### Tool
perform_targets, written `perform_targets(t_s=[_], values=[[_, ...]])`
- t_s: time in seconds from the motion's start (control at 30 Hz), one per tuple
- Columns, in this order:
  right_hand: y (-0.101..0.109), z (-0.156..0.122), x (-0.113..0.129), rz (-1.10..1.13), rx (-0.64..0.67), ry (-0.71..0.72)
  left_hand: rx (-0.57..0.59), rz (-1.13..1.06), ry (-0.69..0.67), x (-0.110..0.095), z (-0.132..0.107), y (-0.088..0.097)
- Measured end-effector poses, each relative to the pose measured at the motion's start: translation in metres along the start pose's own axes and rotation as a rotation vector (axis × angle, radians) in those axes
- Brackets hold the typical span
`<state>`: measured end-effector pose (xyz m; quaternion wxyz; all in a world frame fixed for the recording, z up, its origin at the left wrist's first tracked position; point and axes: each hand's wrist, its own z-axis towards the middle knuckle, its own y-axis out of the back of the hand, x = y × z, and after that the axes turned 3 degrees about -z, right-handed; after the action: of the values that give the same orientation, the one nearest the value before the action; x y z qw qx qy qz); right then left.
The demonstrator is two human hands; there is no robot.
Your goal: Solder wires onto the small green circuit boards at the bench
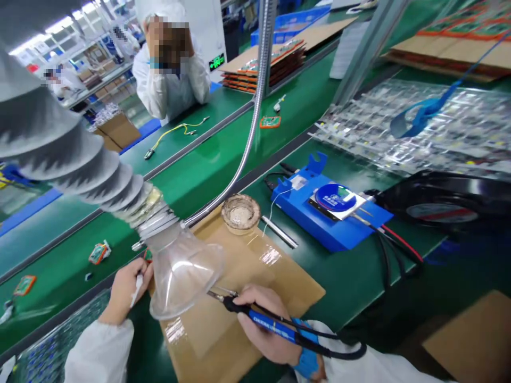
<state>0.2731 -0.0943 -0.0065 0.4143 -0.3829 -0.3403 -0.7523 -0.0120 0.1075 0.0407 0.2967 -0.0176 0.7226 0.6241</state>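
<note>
- R hand (268, 324) grips a soldering iron (275, 323) like a pen, fingers wrapped tight round the blue-black handle; tip points left, under the rim of the clear hood (181, 276).
- Iron's black cord loops back past the wrist over the white sleeve.
- L hand (130, 290) sits at the left edge of the cardboard mat (255, 276), fingers curled together on a thin white piece (137, 287); can't tell what it is.
- Hood hangs off a grey ribbed duct (67, 154), mouth tilted down btw. the two hands, just above the mat.
- Brown round tip-cleaner pot (240, 213) stands at the mat's far corner, a metal flex arm (255, 106) rising beside it.
- Blue jig (331, 218) w/ a blue disc (335, 198) on top lies right of the mat on the green bench (359, 276); red and black wires run off it.
- Black fan (447, 205) just right of the jig.
- Clear trays of parts (419, 127) behind the jig.
- Small boards (99, 252) lie on the belt to the left.
- Another person (171, 80) in white leans on the far side of the line, well apart.
</note>
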Motion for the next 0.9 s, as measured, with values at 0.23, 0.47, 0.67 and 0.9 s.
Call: perform_targets(t_s=[0.23,0.47,0.67,0.9], values=[[0.0,-0.011,-0.004,-0.069,0.019,0.044,0.145,-0.063,-0.23,-0.018,-0.091,-0.066],[-0.02,-0.036,-0.004,-0.039,0.198,-0.142,0.102,-0.362,-0.06,-0.04,-0.12,-0.065],[-0.03,-0.041,-0.005,-0.012,0.437,-0.136,0.145,-0.809,0.203,-0.06,-0.128,-0.063],[-0.023,-0.033,-0.024,-0.123,0.365,0.011,0.209,-1.082,0.375,-0.084,-0.122,-0.084]])
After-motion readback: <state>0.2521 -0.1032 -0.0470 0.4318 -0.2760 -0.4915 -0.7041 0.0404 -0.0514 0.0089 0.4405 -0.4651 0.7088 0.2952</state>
